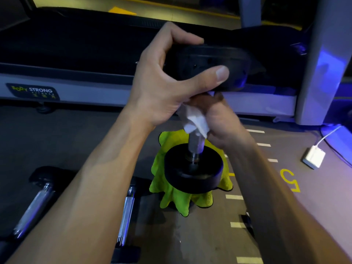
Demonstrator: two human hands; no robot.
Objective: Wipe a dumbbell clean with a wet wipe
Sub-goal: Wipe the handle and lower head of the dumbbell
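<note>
The dumbbell point(194, 164) stands upright on a green cloth point(171, 195) on the floor. The left hand point(163, 80) has its grip around the top weight. Just below it, the right hand point(221, 121) holds the wet wipe point(194, 121), wrapped around the metal handle.

dumbbell point(193, 168): matt black heads, shiny metal handle | cloth point(171, 195): soft fabric
</note>
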